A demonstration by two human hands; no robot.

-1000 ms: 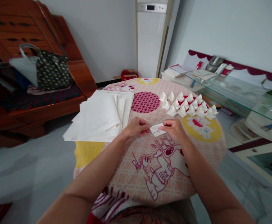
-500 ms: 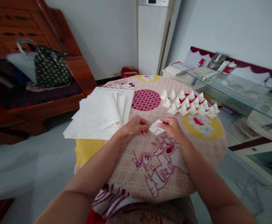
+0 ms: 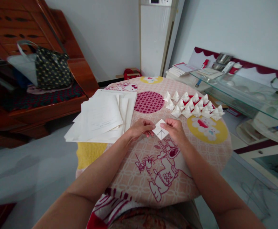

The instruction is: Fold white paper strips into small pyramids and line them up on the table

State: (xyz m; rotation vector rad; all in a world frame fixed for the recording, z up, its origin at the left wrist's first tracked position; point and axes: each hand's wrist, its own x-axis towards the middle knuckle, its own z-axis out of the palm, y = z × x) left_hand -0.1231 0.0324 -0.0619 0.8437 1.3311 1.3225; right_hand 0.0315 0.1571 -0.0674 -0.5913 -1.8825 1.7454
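Observation:
My left hand [image 3: 140, 128] and my right hand [image 3: 174, 128] pinch a small folded white paper piece [image 3: 160, 130] between them, just above the round table with its cartoon-print cloth [image 3: 153, 171]. The piece shows as a small diamond with faint print on it. Both hands have their fingers closed on its edges. A stack of white paper sheets [image 3: 103, 116] lies to the left of my left hand. Several finished folded paper shapes [image 3: 194, 106] stand in rows beyond my right hand.
A wooden bench [image 3: 34, 95] with a dark patterned bag [image 3: 51, 70] stands at the left. A tall white appliance [image 3: 154, 38] is behind the table. At the right a glass shelf unit [image 3: 246, 95] holds books and tins. Grey floor surrounds the table.
The paper piece has been folded from a flat strip into a small diamond and raised slightly. Both hands have stayed at the same spot on the table.

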